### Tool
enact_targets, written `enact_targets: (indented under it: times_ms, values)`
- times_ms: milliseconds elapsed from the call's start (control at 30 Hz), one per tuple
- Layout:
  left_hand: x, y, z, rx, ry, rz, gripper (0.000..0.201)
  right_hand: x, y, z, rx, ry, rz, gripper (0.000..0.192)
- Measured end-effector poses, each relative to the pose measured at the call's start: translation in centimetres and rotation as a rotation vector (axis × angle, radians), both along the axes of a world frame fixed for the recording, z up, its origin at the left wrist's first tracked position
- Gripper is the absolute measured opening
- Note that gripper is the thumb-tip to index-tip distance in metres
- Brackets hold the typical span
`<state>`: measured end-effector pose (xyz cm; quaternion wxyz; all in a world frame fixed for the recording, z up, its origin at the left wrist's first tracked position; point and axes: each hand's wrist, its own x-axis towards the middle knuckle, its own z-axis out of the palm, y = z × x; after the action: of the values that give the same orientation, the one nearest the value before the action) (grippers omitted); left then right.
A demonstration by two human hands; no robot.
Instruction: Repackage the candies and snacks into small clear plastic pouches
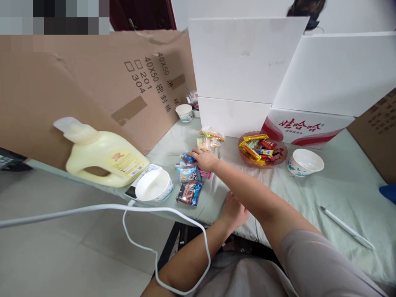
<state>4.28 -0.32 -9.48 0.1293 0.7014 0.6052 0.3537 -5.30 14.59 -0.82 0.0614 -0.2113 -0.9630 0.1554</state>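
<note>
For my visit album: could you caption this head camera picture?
Right hand touching small blue snack packets on a pale cloth table; left hand resting at its edge.

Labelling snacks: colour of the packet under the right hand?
Blue packet, under the right hand; head view.

Shiny plastic snack packets [188, 181] lie on soft, matt cloth [346, 185]. The yellow jug [105, 159] at left is smooth plastic. Brown cardboard [93, 82] looks rough and dull. The upper-right white boards [247, 57] look like matt foam.
</note>
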Motion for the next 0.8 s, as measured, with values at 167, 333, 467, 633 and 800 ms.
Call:
enact_targets:
  times_ms: [167, 333, 467, 633, 800]
  values:
    - [-0.4, 0.0, 0.3, 0.006, 0.033, -0.003, 0.014, 5.4, 1.0, 0.7, -0.015, 0.162, -0.175, 0.054]
    - [-0.9, -0.4, 0.3, 0.135, -0.078, 0.079, 0.027, 16.3, -0.8, -0.5, -0.362, 0.461, -0.578, 0.031]
    - [-0.9, -0.9, 0.6, 0.28, 0.028, 0.001, 0.039, 24.1, -6.0, -3.4, -0.401, 0.445, -0.807, 0.024]
    - [-0.1, -0.9, 1.0, 0.14, 0.327, -0.451, 0.052, 30.8, -11.3, -5.3, -0.208, 0.327, -0.981, 0.032]
    - [0.3, -0.8, 1.1, 0.07, 0.364, -0.454, 0.055, 40.3, -11.8, -5.1, 0.197, 0.113, -1.2, 0.034]
